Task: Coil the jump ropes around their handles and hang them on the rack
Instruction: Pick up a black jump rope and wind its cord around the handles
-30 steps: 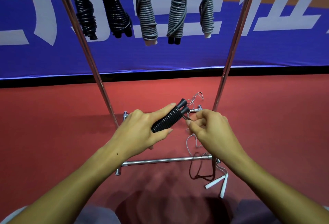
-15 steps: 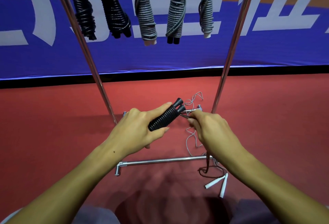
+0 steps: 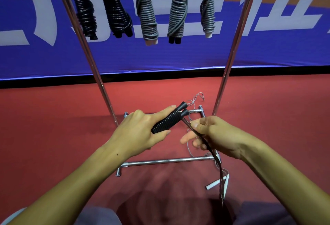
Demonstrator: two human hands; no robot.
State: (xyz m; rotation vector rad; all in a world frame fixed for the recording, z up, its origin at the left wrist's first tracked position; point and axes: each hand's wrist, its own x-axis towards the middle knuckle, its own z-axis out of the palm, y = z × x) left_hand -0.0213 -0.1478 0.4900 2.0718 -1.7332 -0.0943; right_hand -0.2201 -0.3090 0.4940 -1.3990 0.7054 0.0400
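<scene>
The left hand (image 3: 141, 132) gripped the pair of black ribbed plastic jump-rope handles (image 3: 168, 120), its fingers curled around them and the index finger lying along the top. The handles pointed up and to the right, above the red floor (image 3: 53, 135). From their tips the thin black rope (image 3: 214, 155) ran down to the right, through the right hand (image 3: 212, 133), whose fingers were curled loosely around it, and then hung down toward the floor. Behind the hands stood the shiny metal rack (image 3: 166, 161), with five coiled jump ropes (image 3: 148, 15) hanging between its two poles, two black and three grey. A thin grey rope with white handles (image 3: 213, 184) lay on the floor beside the right foot of the rack.
</scene>
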